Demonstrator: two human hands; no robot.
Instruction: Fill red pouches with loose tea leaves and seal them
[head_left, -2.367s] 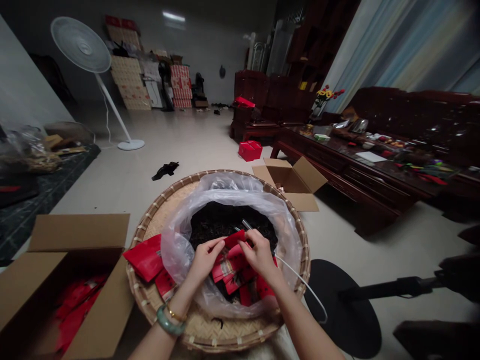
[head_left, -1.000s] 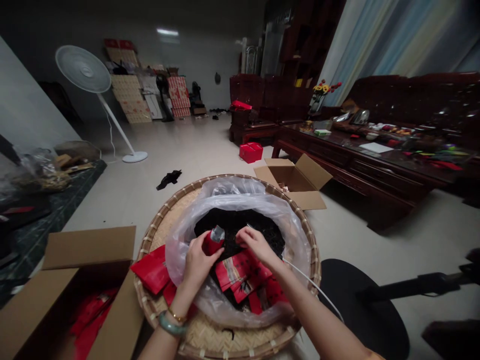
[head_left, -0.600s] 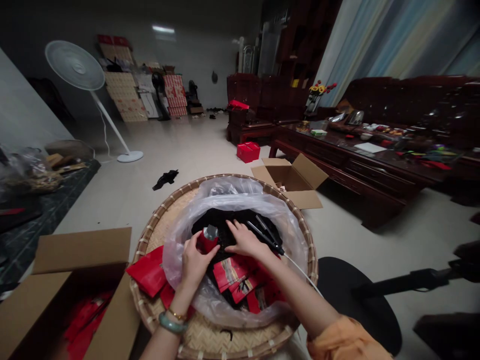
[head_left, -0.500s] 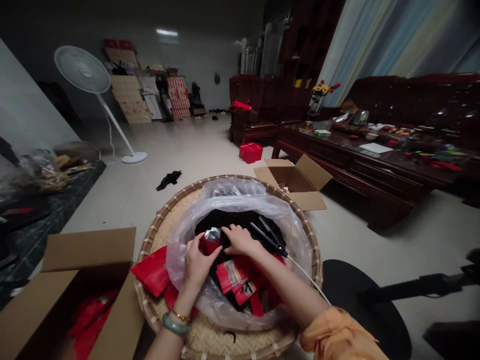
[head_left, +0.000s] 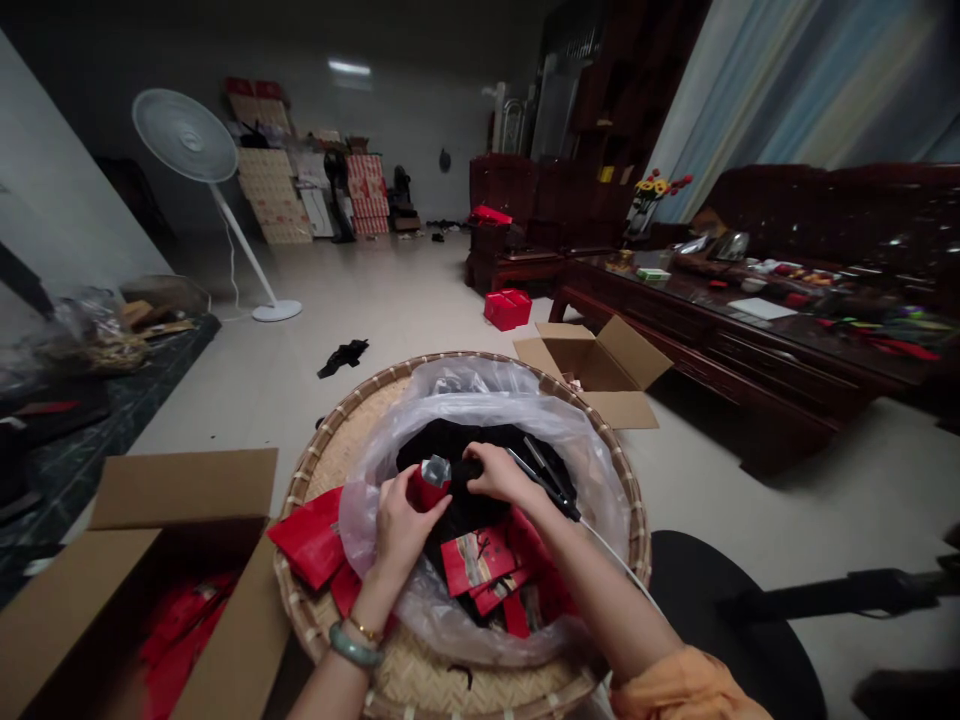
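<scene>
My left hand (head_left: 401,522) is closed around a small red pouch (head_left: 426,487) whose silver-lined mouth faces up. My right hand (head_left: 501,472) is bunched over a heap of dark loose leaves (head_left: 465,455), its fingertips pinched just beside the pouch mouth. The leaves lie in a clear plastic bag (head_left: 480,400) on a round woven bamboo tray (head_left: 330,455). Several flat red pouches (head_left: 480,562) lie in the bag below my hands. A black hair-iron-like tool (head_left: 551,480) with a white cord rests on the leaves to the right of my right hand.
An open cardboard box (head_left: 150,560) with red pouches inside stands at the left. More red pouches (head_left: 311,535) lie on the tray's left edge. Another open box (head_left: 600,370) sits beyond the tray. A standing fan (head_left: 187,140), dark wooden furniture (head_left: 720,330) and a black fan base (head_left: 720,610) surround the spot.
Both hands pulled one red pouch from the pile; the left now holds it upright and open. The right hand went into the dark leaves and has drawn back towards the pouch mouth.
</scene>
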